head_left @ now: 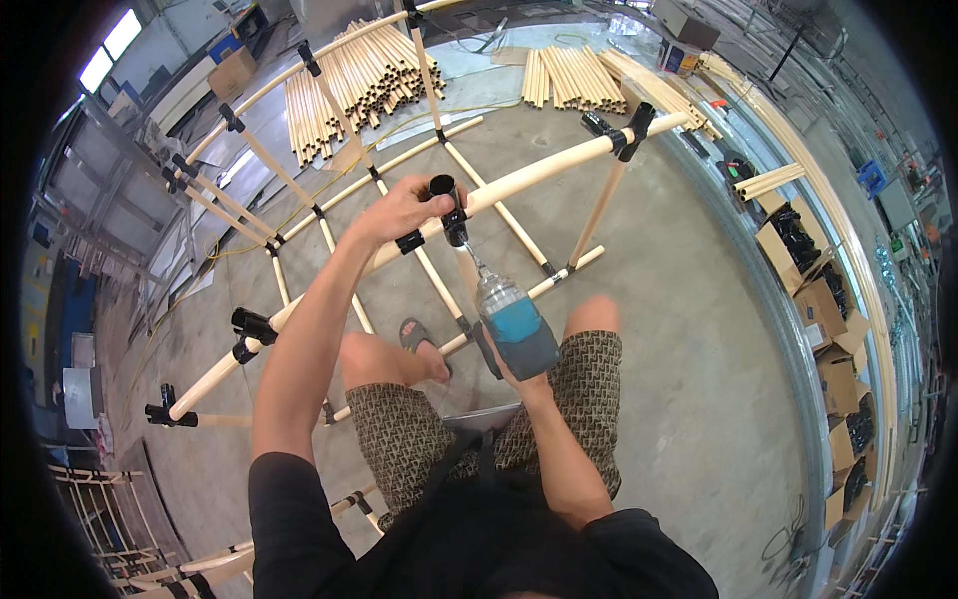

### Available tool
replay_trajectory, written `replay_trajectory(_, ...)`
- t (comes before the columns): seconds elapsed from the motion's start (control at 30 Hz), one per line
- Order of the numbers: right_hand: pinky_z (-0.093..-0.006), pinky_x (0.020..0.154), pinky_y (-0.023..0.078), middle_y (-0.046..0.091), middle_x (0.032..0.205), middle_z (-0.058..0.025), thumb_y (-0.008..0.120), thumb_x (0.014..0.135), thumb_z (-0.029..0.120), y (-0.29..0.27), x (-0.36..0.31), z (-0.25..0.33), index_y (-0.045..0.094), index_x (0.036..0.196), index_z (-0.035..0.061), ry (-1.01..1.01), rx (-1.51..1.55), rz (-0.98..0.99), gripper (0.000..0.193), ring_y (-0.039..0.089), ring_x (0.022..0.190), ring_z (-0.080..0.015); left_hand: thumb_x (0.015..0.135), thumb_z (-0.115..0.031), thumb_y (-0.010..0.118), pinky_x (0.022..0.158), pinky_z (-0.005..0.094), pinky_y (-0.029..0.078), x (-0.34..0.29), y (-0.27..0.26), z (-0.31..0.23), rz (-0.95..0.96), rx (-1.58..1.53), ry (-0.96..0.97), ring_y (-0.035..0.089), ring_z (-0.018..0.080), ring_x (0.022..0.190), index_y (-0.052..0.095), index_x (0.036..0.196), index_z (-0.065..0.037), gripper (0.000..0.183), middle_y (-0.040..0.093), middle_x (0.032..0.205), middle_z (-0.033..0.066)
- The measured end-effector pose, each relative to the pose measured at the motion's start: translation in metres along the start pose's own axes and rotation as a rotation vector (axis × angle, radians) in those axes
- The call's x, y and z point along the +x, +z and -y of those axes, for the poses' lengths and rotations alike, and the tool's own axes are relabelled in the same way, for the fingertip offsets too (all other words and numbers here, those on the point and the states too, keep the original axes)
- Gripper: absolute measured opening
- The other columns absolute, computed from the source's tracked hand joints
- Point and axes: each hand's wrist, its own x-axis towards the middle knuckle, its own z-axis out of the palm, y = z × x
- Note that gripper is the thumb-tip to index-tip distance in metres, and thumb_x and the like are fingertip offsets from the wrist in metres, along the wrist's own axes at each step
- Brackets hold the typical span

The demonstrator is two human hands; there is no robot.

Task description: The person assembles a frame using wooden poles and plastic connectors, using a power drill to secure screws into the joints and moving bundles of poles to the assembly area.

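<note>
My left hand (pixel 397 212) is closed around a black pipe joint (pixel 455 226) on a long cream pipe (pixel 539 178). The joint's round open socket points up beside my thumb. Below it, my right hand (pixel 527 383) grips a blue and grey cordless drill (pixel 517 327). The drill's bit reaches up to the joint's lower side; whether it sits in a screw is too small to tell. Other black joints (pixel 633 130) sit at the pipe's far right end and another joint (pixel 251 325) lies further left along it. The drill hides part of my right fingers.
A frame of cream pipes (pixel 429 270) and black joints stands around my legs. Stacks of loose pipes (pixel 349 85) and shorter pipes (pixel 571 80) lie on the floor ahead. Along the right, cardboard boxes (pixel 820 317) hold black parts. More framework (pixel 110 509) stands at the lower left.
</note>
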Motion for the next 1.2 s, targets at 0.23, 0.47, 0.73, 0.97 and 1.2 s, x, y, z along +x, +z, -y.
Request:
replay_trajectory(0.23,-0.0371,0.067,0.051,0.068,0.085,-0.0107,0.07,0.085,0.014,-0.009,0.012,0.009,0.068,0.092,0.0017,0.065,0.095,0.03,0.014,0.065,0.075,-0.0253,0.084,-0.051,0.069,0.086,0.0292,0.044,0.0,0.002,0.0,0.001,-0.03,-0.01,0.057,0.0118,0.092,0.066,0.104,-0.004,0.051,0.063,0.096,0.0015)
replay_trajectory(0.47,-0.0338,0.068,0.051,0.067,0.084,-0.0078,0.07,0.078,0.009,0.0,-0.004,-0.011,0.068,0.096,0.0045,0.146,0.241,0.071,0.019,0.064,0.075,-0.0201,0.082,-0.053,0.07,0.084,0.0284,0.044,-0.001,0.004,-0.001,0.016,-0.037,0.003,0.056,0.0123,0.091,0.065,0.106,-0.004,0.054,0.063,0.096,0.0018)
replay_trajectory(0.73,-0.0302,0.071,0.051,0.067,0.086,-0.009,0.076,0.077,0.013,-0.018,0.02,0.013,0.065,0.101,0.0005,0.312,0.559,0.057,0.03,0.064,0.078,-0.0165,0.075,-0.063,0.071,0.082,0.0279,0.043,-0.002,0.008,-0.013,-0.014,0.057,-0.045,0.053,0.0112,0.089,0.063,0.114,-0.008,0.067,0.057,0.094,-0.0014)
replay_trajectory(0.97,-0.0315,0.072,0.051,0.065,0.089,-0.0098,0.08,0.073,0.017,-0.048,0.04,0.025,0.063,0.102,0.0016,0.324,0.73,0.135,0.037,0.064,0.077,-0.0196,0.076,-0.052,0.076,0.08,0.0307,0.046,-0.005,0.007,-0.004,-0.045,0.021,-0.129,0.058,0.0134,0.087,0.058,0.124,-0.007,0.069,0.064,0.097,0.0007)
replay_trajectory(1.2,-0.0334,0.068,0.049,0.062,0.085,-0.0116,0.069,0.078,0.008,-0.059,0.02,-0.031,0.065,0.094,0.0009,0.124,0.435,0.089,0.019,0.061,0.075,-0.0244,0.072,-0.043,0.082,0.072,0.0298,0.051,0.0,0.015,-0.022,-0.162,0.267,-0.32,0.065,0.0139,0.079,0.065,0.111,-0.005,0.057,0.071,0.09,0.0056)
